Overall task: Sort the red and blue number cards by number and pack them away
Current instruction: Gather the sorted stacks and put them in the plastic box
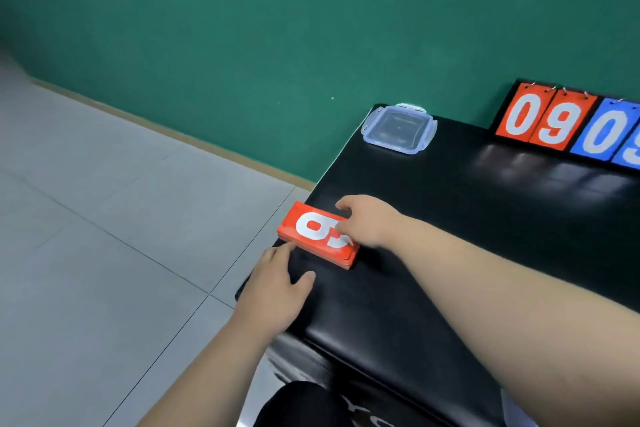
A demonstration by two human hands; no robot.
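We see a stack of red cards (317, 236) lying flat near the left edge of the black table (467, 253), a little below the middle of the frame. The top card shows a white 9, turned sideways to us. The stack sits square enough that its edges line up, and it looks several cards thick.

The right hand (369, 218) comes in from the right side of the frame and covers the right end of the stack. Its fingers curl over the far edge and its thumb lies across the top card, so it grips the stack there. The left hand (277, 284) reaches up from the bottom of the frame, just below the stack. Its fingers are straight and relaxed. One fingertip touches the lower left edge of the stack, and the thumb is spread out on the table. It holds nothing.

Toward the upper right, at the far left corner of the table, we see a clear plastic box (398, 128) with clip flaps on its sides. We cannot tell whether it is the box itself or only its lid. It is well apart from the stack.

At the right edge of the frame a scoreboard (568, 121) stands against the green wall (242, 28). It shows a red 0, a red 9, a blue 0 and a blue digit cut off by the frame. A grey tiled floor (104, 218) fills the left side.
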